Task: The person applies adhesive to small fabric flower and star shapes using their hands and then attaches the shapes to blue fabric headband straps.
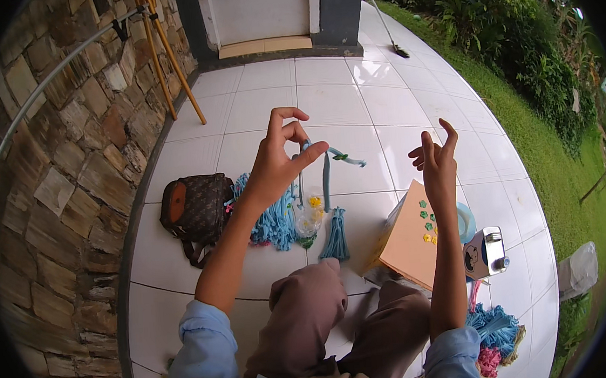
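Pinching a blue ribbon (326, 177) between thumb and finger, the left hand (278, 164) lifts it so the tassel (335, 237) hangs above the floor (353, 108); right hand (438, 162) hovers open, empty.

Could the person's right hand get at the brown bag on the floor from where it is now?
Probably not easily: the right hand is raised on the far side from the brown bag, with the left hand and blue tassels between them.

small white box (484, 252) | right of tan board (412, 237) | clear plastic bag (307, 225) | centre floor
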A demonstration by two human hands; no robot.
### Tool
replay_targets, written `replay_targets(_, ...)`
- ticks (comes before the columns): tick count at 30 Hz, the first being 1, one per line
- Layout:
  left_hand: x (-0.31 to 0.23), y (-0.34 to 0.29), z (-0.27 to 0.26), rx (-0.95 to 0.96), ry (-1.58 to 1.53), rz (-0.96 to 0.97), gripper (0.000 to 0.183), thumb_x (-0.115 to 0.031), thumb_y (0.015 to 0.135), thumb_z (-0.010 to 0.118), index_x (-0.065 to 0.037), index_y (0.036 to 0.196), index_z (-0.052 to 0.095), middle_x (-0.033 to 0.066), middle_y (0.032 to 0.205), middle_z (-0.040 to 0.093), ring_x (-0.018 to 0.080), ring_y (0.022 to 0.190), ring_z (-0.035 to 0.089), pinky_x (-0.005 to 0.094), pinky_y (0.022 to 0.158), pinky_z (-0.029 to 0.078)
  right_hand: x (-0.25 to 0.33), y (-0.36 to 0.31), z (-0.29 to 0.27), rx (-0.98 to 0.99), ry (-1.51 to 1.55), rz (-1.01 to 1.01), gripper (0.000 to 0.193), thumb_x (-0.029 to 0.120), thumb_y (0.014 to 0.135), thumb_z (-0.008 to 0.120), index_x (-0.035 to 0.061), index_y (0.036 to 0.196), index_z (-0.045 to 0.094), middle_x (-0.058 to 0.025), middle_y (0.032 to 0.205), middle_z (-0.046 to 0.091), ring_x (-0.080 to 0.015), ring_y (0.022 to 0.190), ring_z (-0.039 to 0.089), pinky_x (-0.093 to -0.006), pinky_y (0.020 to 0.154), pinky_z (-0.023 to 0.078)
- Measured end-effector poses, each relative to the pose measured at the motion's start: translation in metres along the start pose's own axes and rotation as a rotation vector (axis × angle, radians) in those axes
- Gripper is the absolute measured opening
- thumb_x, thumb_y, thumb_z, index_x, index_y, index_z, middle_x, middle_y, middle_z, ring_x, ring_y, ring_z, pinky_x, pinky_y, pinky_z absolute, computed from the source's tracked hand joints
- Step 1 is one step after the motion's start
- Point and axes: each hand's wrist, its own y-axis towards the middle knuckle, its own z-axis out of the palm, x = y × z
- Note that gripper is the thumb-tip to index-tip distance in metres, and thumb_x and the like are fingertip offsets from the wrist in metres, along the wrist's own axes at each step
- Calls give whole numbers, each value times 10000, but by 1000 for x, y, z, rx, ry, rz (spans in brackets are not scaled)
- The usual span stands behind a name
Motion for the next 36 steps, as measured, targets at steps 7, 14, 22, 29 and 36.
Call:
replay_targets(7, 37, 2, -58, -140, -258, 3, 411, -113, 855, 611, -68, 1117, 299, 57, 827, 499, 141, 754, 590, 249, 713, 479, 38, -13, 146, 900, 534, -218, 649, 401, 878, 547, 55, 1337, 246, -209, 1262, 471, -309, 1202, 438, -429, 1003, 339)
replay_targets(14, 172, -52, -60, -381, -237, -341, 350, -103, 885, 560, -69, 1111, 295, 101, 926, 490, 147, 729, 606, 234, 701, 482, -44, -85, 287, 1119, 932, 233, 763, 197, 815, 677, 122, 1360, 149, -138, 1134, 516, -200, 1069, 505, -382, 892, 422)
replay_targets(22, 289, -152, 5, -418, -320, -707, 451, -269, 970, 396, -62, 1359, 301, 135, 1295, 417, 204, 1203, 403, 330, 994, 318, -113, -110, 354, 643, 628, 344, 634, 13, 847, 579, 57, 1339, 182, -187, 1022, 581, -214, 922, 596, -308, 783, 482)
replay_targets(29, 334, -161, 37, -304, 340, -673, 481, -158, 953, 373, -1, 1385, 234, 194, 1438, 230, 355, 1351, 151, 444, 1079, 180, -152, -111, 388, 483, -11, -280, 593, -72, 838, 460, 15, 1367, 206, -217, 1418, 246, -363, 1326, 224, -424, 1018, 321)
replay_targets(36, 277, -142, 32, -491, 529, -434, 481, -129, 924, 410, 22, 1363, 283, 187, 1425, 270, 334, 1343, 199, 437, 1079, 177, -178, -71, 299, 304, 149, -33, 403, 38, 894, 462, 14, 1284, 362, -157, 1295, 448, -258, 1240, 387, -382, 1032, 309)
